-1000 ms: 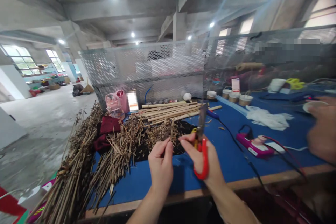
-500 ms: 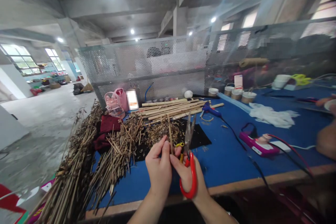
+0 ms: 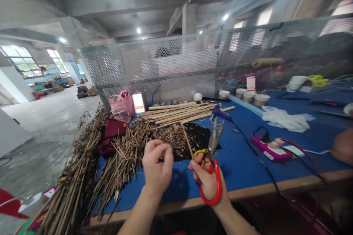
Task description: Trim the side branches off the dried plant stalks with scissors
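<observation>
My right hand (image 3: pixel 209 180) is closed around red-handled scissors (image 3: pixel 215 187), whose blades point up and stand slightly apart. The same hand also holds a thin dry stalk (image 3: pixel 186 139) between thumb and fingers, along with a yellow-handled tool (image 3: pixel 200 152) whose working end is hidden. To its left, my left hand (image 3: pixel 157 167) has its fingers curled in and is apart from the stalk. What its fingers hold, if anything, cannot be made out. Just beyond it, plant trimmings (image 3: pixel 173 137) lie on a black cloth (image 3: pixel 200 134).
Bundles of dry stalks (image 3: pixel 118 165) lie at left, some over the table edge. Peeled sticks (image 3: pixel 182 113) and a blue glue gun (image 3: pixel 220 113) lie behind. At right are a purple power strip (image 3: pixel 271 148), white gloves (image 3: pixel 288 118) and another person's arm (image 3: pixel 343 148).
My hands have moved apart. The left has gone left and let go of the stalk; the right has shifted right with the scissors, yellow-handled tool and stalk, which now leans left.
</observation>
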A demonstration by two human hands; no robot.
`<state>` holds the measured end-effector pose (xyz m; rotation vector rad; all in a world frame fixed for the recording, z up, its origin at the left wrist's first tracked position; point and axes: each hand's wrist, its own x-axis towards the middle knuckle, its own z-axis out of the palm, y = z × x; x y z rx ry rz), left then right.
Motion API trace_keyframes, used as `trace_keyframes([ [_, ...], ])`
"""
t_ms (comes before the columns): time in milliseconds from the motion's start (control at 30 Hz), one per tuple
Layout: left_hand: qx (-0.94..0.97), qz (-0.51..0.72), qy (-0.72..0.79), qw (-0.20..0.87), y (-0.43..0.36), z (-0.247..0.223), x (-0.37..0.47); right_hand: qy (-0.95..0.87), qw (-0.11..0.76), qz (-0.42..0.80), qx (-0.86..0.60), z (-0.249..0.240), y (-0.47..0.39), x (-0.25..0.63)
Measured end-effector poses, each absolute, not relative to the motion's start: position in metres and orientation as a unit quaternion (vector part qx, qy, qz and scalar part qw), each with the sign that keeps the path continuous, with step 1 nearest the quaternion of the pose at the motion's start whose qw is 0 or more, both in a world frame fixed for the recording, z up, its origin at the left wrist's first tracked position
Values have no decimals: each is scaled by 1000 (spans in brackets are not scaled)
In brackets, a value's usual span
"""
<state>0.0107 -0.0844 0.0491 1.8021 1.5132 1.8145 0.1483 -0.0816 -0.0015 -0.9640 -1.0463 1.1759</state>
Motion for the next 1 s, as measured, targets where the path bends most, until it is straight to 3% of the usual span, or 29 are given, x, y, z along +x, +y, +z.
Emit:
trace_keyframes([
  [133, 705, 515, 461, 161, -92, 46, 15, -453, 601, 532, -388, -1, -73, 154],
  [333, 490, 680, 503, 210, -76, 62, 2, -463, 581, 560, -366, -2, -74, 160],
  [467, 549, 590, 471, 360, -58, 69, 12, -489, 546, 546, -406, 2, -81, 157],
  [767, 517, 554, 433, 489, -37, 50, 10, -564, 517, 450, -461, 3, -82, 162],
  [1000, 384, 535, 342, 670, -33, 43, 10, -499, 534, 520, -441, -7, -81, 154],
])
